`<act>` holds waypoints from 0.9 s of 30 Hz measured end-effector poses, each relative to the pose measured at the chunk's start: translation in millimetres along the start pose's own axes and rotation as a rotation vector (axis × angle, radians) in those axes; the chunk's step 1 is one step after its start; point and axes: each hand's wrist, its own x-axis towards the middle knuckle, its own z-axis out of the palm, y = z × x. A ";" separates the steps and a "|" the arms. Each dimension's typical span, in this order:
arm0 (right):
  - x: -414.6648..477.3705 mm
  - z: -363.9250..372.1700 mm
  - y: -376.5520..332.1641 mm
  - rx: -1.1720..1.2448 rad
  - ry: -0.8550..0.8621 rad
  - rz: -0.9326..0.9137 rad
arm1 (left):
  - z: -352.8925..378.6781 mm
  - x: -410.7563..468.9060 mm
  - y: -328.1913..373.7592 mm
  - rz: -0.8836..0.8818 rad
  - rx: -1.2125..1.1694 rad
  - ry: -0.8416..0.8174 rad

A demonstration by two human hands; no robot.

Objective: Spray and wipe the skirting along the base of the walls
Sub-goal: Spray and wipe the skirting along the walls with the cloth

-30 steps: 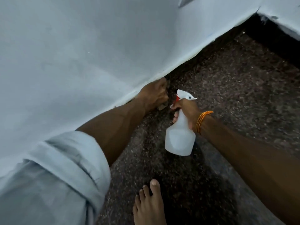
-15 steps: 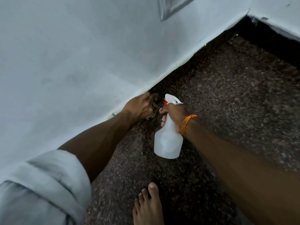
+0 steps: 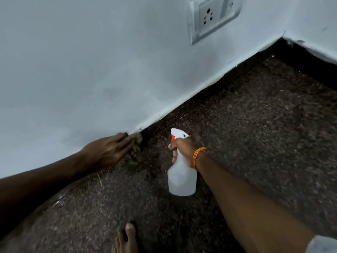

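Socket (image 3: 211, 17) above skirting (image 3: 200, 95); bare foot (image 3: 125, 240) near spray bottle (image 3: 181, 178).

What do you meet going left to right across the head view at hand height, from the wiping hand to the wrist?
left hand → cloth pressed at the skirting → bare strip of floor → spray bottle with the right hand around its neck → orange wrist thread

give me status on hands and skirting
Left hand pressing cloth to skirting. Right hand grip on spray bottle, nozzle toward wall. Nothing in the way.
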 end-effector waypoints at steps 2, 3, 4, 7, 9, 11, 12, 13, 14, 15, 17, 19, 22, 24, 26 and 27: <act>7.2 3.1 6.1 0.028 0.029 0.020 | -5.8 21.2 18.7 0.041 0.057 0.007; 10.2 2.8 8.3 0.062 0.051 0.034 | 5.3 33.0 32.7 0.102 0.098 -0.005; 13.5 1.0 10.7 0.095 0.063 0.043 | 18.5 50.2 45.0 0.159 0.101 0.006; 19.2 -6.0 14.6 0.135 0.076 0.055 | 42.8 104.9 47.2 0.220 0.006 -0.098; 18.2 -9.5 11.8 0.131 0.107 0.045 | 53.2 128.2 45.6 0.201 0.036 -0.117; 19.5 -12.1 8.7 0.123 0.137 0.010 | 43.1 149.5 36.9 0.160 0.050 -0.078; 19.3 -11.5 7.4 0.125 0.154 -0.004 | 39.0 152.3 35.2 0.164 0.025 -0.028; 17.6 -10.0 4.1 0.131 0.159 -0.005 | 35.8 147.5 35.0 0.150 0.024 -0.031; 15.3 -6.9 0.3 0.139 0.151 -0.001 | 38.1 137.9 37.0 0.151 0.049 -0.060; 11.7 -5.0 -4.0 0.146 0.141 0.001 | 44.1 124.7 38.8 0.175 0.064 -0.059; 5.9 -1.3 -8.6 0.162 0.119 0.014 | 58.1 91.7 44.9 0.242 0.107 -0.051; 2.7 2.3 -10.9 0.168 0.101 0.016 | 61.7 62.2 46.5 0.257 0.157 -0.116; 4.9 6.2 -9.5 0.167 0.126 0.012 | 59.0 86.2 41.5 0.168 0.133 -0.050; 6.6 8.7 -5.7 0.169 0.146 0.011 | 51.1 109.5 40.9 0.126 0.073 0.010; 5.5 14.2 -5.5 0.170 0.135 0.025 | 50.2 106.9 39.9 0.134 0.054 0.029; 5.2 15.0 -4.9 0.170 0.129 0.028 | 50.0 98.9 40.2 0.161 0.071 0.063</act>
